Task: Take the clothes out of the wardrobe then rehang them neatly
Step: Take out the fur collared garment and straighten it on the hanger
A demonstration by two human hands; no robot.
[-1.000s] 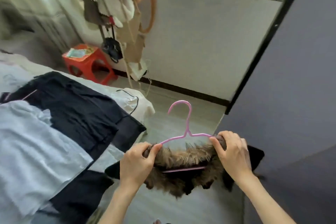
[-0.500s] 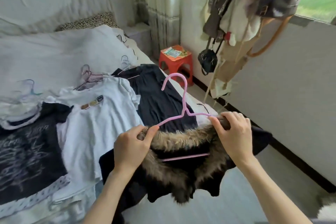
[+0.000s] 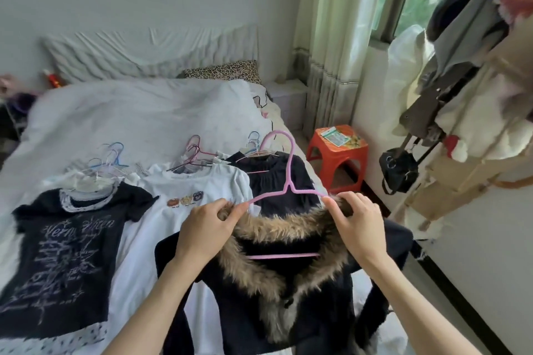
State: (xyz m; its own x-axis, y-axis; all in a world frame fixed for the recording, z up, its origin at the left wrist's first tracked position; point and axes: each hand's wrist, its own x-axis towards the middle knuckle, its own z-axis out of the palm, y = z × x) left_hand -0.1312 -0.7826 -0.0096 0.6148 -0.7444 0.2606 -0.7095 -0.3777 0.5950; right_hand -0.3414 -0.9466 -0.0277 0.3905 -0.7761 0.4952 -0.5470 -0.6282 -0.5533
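Holding a dark jacket (image 3: pixel 277 297) by its fur-trimmed collar (image 3: pixel 288 225), the person keeps it hanging on a pink hanger (image 3: pixel 288 190) above the near end of the bed (image 3: pixel 129 124). The left hand (image 3: pixel 204 228) pinches the hanger's left shoulder and the fur there between thumb and fingers (image 3: pixel 230 212). The right hand (image 3: pixel 357 225) does the same on the right shoulder, its fingers curled over the collar's end. Gripping both shoulders at once probably serves to seat the collar evenly on the hanger, so that the jacket hangs square and does not slide off 1 side. The hook stands up and away from the hands, free to catch a rail.

On the bed beyond the jacket lie 3 more garments, each on its hanger with the hook toward the pillows: a black printed t-shirt (image 3: pixel 63 253) at the left, a white t-shirt (image 3: pixel 196 190) in the middle, and a dark top (image 3: pixel 277 179) at the right, partly behind the pink hanger. Laid flat in a row like this, they look sorted and ready to go back. The wardrobe itself is not in view.

A red stool (image 3: pixel 337 153) stands by the curtain (image 3: pixel 331 37), and bags and clothes hang on a stand (image 3: pixel 450 112) at the right.
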